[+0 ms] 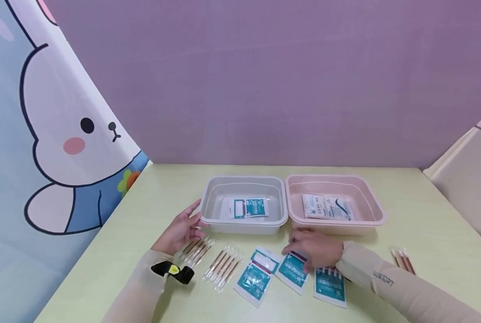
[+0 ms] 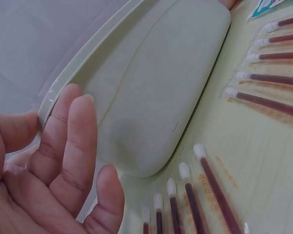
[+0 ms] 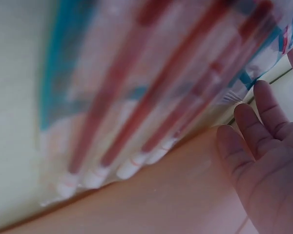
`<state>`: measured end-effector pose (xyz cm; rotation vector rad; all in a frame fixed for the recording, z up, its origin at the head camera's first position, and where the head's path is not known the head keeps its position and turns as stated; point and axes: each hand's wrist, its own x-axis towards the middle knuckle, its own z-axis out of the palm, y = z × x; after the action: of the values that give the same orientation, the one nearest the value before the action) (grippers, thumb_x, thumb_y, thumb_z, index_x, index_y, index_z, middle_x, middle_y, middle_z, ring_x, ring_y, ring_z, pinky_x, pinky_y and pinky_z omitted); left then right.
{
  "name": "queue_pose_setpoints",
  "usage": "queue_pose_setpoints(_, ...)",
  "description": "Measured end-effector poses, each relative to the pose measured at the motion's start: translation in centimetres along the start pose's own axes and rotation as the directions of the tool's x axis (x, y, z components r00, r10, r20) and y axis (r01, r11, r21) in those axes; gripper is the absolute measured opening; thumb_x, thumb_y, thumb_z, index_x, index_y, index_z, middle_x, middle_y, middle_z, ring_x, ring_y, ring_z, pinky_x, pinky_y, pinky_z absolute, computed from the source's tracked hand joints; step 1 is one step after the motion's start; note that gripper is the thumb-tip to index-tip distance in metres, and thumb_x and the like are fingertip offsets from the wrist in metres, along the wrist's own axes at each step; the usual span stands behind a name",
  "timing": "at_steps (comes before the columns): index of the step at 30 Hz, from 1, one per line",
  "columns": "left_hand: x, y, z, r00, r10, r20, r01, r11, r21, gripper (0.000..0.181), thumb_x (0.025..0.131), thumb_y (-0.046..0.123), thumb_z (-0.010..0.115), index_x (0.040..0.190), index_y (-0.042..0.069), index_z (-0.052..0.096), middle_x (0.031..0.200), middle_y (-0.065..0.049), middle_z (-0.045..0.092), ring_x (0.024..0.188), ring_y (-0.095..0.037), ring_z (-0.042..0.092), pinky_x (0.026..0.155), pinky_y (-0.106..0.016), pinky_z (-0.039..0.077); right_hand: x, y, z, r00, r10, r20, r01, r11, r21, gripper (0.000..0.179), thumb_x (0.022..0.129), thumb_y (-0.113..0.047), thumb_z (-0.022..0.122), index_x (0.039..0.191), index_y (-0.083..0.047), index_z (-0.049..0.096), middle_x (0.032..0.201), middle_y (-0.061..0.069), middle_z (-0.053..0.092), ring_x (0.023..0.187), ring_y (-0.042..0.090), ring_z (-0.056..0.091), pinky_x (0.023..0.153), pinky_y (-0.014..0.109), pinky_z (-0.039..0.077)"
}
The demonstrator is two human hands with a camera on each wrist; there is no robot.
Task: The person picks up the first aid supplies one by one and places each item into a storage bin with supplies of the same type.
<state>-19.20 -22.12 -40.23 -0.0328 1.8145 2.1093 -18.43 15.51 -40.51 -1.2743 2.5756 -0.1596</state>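
My left hand [image 1: 182, 229] is at the left corner of a grey plastic bin [image 1: 246, 228], its thumb at the rim and its fingers fairly straight along the outer wall. My right hand [image 1: 314, 248] reaches over a teal-and-white sachet [image 1: 292, 272], fingers loosely bent beside the pink bin [image 1: 333, 228]; whether it pinches the sachet is hidden. Two similar sachets lie alongside: one to the left [image 1: 254, 280] and one to the right [image 1: 330, 289]. White-tipped swabs in a clear pack [image 3: 132, 97] lie over the right sachet, close under my right wrist.
Packs of brown-stemmed cotton swabs lie in front of the grey bin, one nearer my left hand [image 1: 197, 252] and another beside it [image 1: 223, 268]. A further swab pack [image 1: 402, 260] lies far right. Sachets are inside the grey bin [image 1: 249, 208] and the pink bin [image 1: 327, 207].
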Motion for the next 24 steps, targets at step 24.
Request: queue_pose_setpoints(24, 0.3, 0.0, -0.1, 1.0, -0.004, -0.022, 0.005, 0.998, 0.067, 0.056, 0.105, 0.018, 0.038, 0.155, 0.015, 0.012, 0.076, 0.003, 0.066, 0.054, -0.006, 0.059, 0.059, -0.022, 0.049, 0.8, -1.1, -1.0, 0.996, 0.092, 0.005, -0.092, 0.995, 0.046, 0.033, 0.074, -0.02, 0.082, 0.102, -0.025, 0.066, 0.092, -0.014, 0.054, 0.082, 0.006, 0.046, 0.08, 0.028, 0.045)
